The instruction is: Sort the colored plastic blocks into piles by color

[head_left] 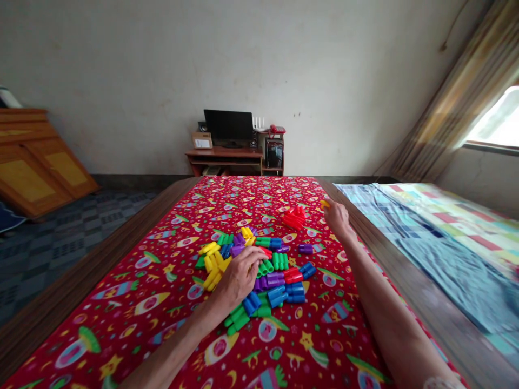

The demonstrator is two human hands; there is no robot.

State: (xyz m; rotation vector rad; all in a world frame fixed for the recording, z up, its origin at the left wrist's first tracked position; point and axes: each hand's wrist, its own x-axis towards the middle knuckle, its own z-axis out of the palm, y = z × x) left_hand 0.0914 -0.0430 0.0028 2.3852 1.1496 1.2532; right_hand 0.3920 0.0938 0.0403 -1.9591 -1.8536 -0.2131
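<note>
My left hand (242,271) reaches into a loose heap of plastic building blocks, its fingers curled together at a red block (266,252). Around it lie yellow blocks (214,267), green blocks (280,261), purple blocks (274,280) and blue blocks (278,296), some upright and some on their sides. Farther right, my right hand (337,217) is over the cloth's right edge, with a yellow block (325,204) pinched at its fingertips. A separate cluster of red blocks (294,218) lies to the left of that hand.
A red patterned cloth (154,270) covers most of the wooden table (52,302). To the right is a bed (454,227) with a blue sheet. At the wall stands a desk (227,153) with a monitor (229,125); a wooden cabinet (40,162) is at left.
</note>
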